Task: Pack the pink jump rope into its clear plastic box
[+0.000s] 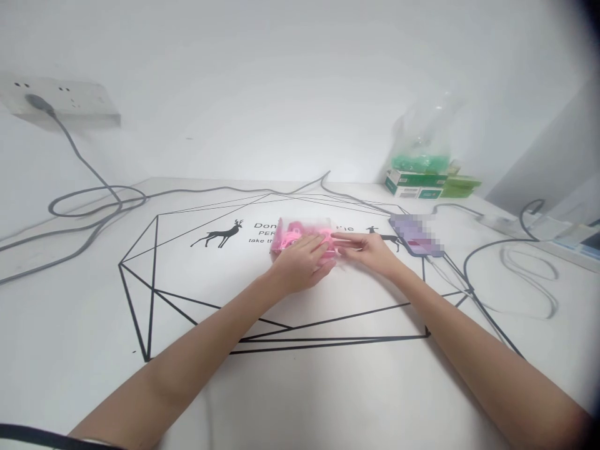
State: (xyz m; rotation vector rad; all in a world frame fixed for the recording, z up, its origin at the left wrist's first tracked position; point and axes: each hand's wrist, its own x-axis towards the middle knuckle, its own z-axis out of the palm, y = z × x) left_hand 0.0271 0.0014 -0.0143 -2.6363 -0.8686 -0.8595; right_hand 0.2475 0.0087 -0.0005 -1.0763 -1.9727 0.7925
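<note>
- Left hand (300, 265): fingers laid across clear box (307, 224); can't tell if gripping.
- Right hand (370, 251): fingers extended at right end of clear box, pinch unclear.
- Clear box: pink contents (294, 227), sits on white table (342, 394), over printed lettering (263, 232).
- Printed deer (222, 235) left of clear box.
- Phone (412, 234) right of clear box.
- Gray cable (206, 189) behind clear box.
- Plastic bag (422, 147) atop green-white cartons (416, 185), behind and right of clear box.

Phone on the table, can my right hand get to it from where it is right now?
Probably yes: the phone lies close by, on the outer side of your right hand, with only flat printed tabletop showing between, though that hand is at the pink box.
</note>
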